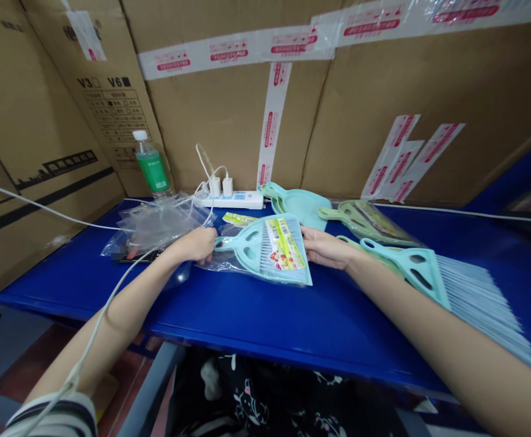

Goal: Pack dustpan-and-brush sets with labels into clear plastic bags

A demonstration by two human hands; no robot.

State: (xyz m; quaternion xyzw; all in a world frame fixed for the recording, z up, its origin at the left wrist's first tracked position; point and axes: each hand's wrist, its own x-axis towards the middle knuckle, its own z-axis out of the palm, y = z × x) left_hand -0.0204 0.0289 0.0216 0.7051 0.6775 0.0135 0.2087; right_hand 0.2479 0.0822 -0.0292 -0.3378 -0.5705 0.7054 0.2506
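A light-blue dustpan-and-brush set (249, 249) in a clear plastic bag (223, 262) lies in front of me, its handle pointing left. A yellow-green label card (285, 244) covers part of the bristles. My left hand (198, 244) is closed on the bag at the handle end. At the wide right edge, my right hand (325, 247) grips the set, with its fingertips partly hidden behind it.
Behind are blue dustpans (304, 203) and a green bagged set (365, 220). Blue brushes (470, 282) lie right. Left are clear bags (160, 224), a bottle (152, 169) and a power strip (242, 199). A white cable (114, 291) crosses my left arm. Cardboard (229, 115) stands behind.
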